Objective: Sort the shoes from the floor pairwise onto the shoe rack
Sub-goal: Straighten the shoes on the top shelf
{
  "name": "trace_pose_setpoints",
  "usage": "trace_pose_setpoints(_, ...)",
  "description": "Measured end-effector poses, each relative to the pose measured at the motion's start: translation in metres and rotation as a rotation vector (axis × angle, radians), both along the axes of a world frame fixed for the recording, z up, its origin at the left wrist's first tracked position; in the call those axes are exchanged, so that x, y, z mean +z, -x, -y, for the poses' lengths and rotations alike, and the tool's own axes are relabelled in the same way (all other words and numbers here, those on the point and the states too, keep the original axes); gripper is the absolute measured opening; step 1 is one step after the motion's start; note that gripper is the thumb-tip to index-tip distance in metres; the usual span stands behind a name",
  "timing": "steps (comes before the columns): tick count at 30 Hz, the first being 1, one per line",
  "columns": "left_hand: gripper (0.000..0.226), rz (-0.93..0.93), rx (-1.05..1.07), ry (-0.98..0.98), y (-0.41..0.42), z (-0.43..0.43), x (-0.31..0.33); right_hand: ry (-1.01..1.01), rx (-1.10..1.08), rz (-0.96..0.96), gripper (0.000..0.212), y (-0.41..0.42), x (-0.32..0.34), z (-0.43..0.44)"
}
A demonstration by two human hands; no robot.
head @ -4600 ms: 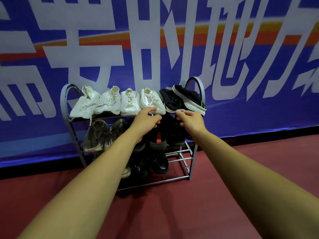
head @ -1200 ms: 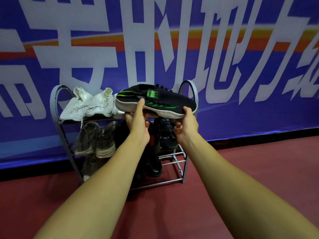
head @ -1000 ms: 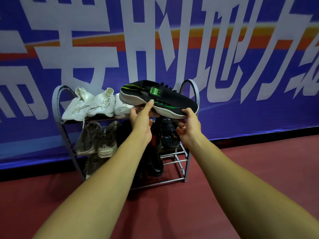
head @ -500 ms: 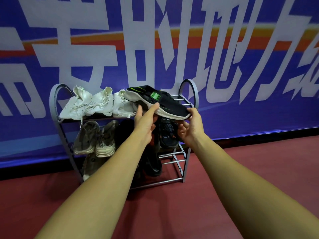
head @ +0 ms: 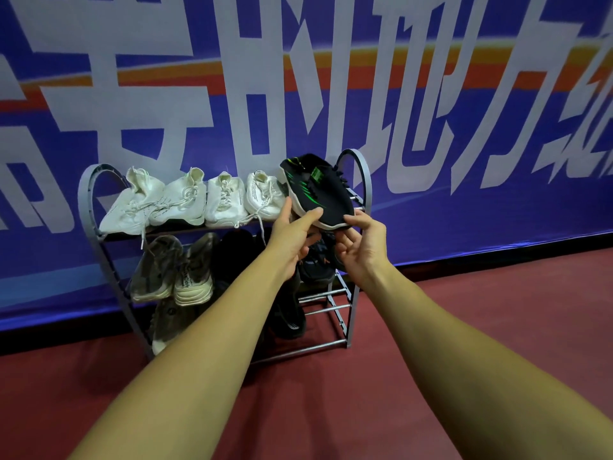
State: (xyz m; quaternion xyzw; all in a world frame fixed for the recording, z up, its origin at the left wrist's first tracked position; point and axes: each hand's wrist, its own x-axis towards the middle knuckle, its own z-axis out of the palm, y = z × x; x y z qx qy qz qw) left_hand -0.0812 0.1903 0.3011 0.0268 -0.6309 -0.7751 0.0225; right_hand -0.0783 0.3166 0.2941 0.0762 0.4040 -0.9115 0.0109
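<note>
A black knit sneaker (head: 320, 190) with green streaks and a pale sole is sitting tilted at the right end of the grey metal shoe rack (head: 360, 180), on its top tier beside four white lace-up sneakers (head: 195, 202). Worn grey sneakers (head: 172, 268) and dark shoes are filling the lower tiers. The left hand (head: 293, 235) and right hand (head: 363, 242) are pinching its near sole edge, fingers clamped.

white shoes (head: 199, 200) crowd the top shelf's (head: 185, 229) left.
</note>
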Motion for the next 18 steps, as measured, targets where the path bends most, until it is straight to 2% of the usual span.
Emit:
trace_pose_setpoints(6,0.072,-0.064,0.111,-0.02,0.016,-0.021,-0.004,-0.008,0.031,-0.063,0.032,0.005,0.0,-0.011)
trace_pose_setpoints(9,0.081,-0.088,0.089,-0.004,0.019,-0.03,-0.003,-0.037,0.041,-0.078,0.035,0.012,-0.002,-0.02)
trace_pose_setpoints(13,0.081,-0.112,-0.002,0.101,0.025,-0.038,-0.003,-0.055,0.009,-0.076,0.035,0.023,-0.007,-0.034)
trace_pose_setpoints(18,0.087,-0.129,0.053,0.175,0.036,-0.051,-0.013,-0.047,0.034,-0.076,0.031,0.03,-0.01,-0.045)
